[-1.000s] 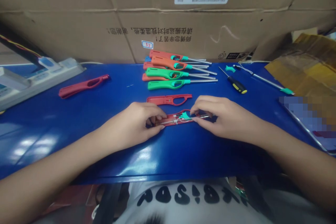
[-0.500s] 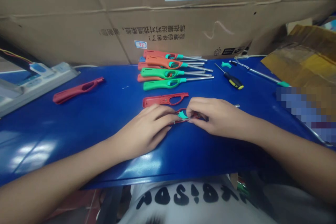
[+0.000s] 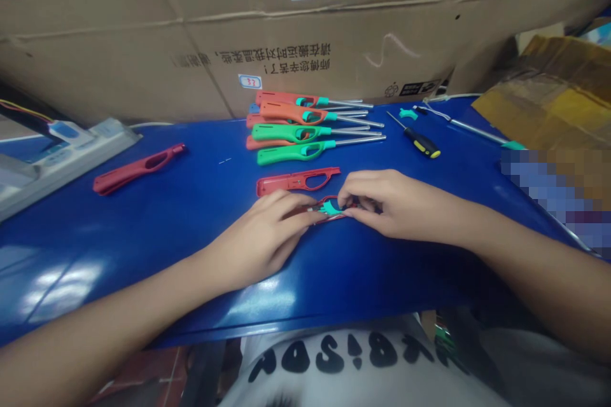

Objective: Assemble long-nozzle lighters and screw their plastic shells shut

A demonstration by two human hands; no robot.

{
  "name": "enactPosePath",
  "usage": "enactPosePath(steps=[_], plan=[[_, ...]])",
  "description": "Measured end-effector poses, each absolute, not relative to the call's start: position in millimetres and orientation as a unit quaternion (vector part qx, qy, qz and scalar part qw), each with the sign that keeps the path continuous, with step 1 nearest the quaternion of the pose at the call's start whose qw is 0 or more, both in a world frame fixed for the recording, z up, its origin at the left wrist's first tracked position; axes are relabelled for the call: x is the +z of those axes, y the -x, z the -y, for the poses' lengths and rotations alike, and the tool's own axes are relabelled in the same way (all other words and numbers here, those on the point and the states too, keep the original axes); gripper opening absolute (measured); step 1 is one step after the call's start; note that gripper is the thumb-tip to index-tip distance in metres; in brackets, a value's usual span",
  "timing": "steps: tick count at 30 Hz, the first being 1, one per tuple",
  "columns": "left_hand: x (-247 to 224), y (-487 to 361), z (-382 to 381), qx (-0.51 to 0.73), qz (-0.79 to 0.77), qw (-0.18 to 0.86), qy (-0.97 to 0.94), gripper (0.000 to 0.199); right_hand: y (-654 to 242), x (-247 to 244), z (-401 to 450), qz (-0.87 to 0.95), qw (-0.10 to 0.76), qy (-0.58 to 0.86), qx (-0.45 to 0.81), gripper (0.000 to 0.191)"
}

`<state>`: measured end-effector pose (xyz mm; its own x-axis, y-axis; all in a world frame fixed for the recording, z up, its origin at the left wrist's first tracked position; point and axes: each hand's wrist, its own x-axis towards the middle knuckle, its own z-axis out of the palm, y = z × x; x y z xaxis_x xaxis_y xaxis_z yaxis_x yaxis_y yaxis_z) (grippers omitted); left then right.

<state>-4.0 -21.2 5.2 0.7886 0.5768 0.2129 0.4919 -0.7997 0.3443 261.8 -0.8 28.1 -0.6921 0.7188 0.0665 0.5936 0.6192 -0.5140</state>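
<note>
Both hands are at an opened red lighter shell [image 3: 338, 199] with a teal trigger piece [image 3: 330, 206] inside, low in the middle of the blue table. My left hand [image 3: 267, 238] grips the left part of this shell, its fingers covering that end. My right hand [image 3: 396, 210] pinches at the shell's right part beside the teal piece; its curled fingers hide what lies under them. Just behind them rests a separate red half shell [image 3: 298, 182] with its inside facing up. Another red shell piece [image 3: 138, 170] lies to the left.
Several orange and green lighters [image 3: 291, 152] lie behind the shells. A black and yellow screwdriver [image 3: 422, 144], a small teal part [image 3: 408, 114] and a metal rod [image 3: 477, 131] are at the right. A power strip [image 3: 95, 146] sits left; a cardboard box [image 3: 143, 32] stands behind.
The teal piece has shifted slightly within the shell, and the fingers of my right hand have moved a little around it. The camera view has shifted slightly.
</note>
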Motion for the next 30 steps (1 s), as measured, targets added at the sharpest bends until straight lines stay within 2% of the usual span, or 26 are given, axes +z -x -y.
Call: enactPosePath(steps=[9,13,17,20,23,26,30], plan=[[5,6,21,0.159,-0.283,0.137,-0.936,0.034,-273,39,-9,0.886,0.068,0.388,0.242,0.011],[6,6,20,0.18,-0.291,0.168,-0.924,0.032,-273,33,-13,0.877,0.114,0.392,0.253,0.01],[3,5,20,0.199,-0.297,0.185,-0.915,0.028,-273,18,-21,0.888,0.198,0.361,0.205,0.03],[2,5,20,0.212,-0.308,0.189,-0.908,0.025,-272,6,-25,0.895,0.187,0.37,0.164,0.039],[7,7,20,0.241,-0.325,0.171,-0.898,0.019,-271,0,-27,0.888,0.172,0.394,0.162,0.035],[14,11,19,0.258,-0.327,0.139,-0.898,0.011,-272,0,-31,0.878,0.188,0.409,0.166,0.022],[19,14,16,0.238,-0.333,0.117,-0.905,0.012,-277,3,-36,0.87,0.198,0.415,0.18,0.006]])
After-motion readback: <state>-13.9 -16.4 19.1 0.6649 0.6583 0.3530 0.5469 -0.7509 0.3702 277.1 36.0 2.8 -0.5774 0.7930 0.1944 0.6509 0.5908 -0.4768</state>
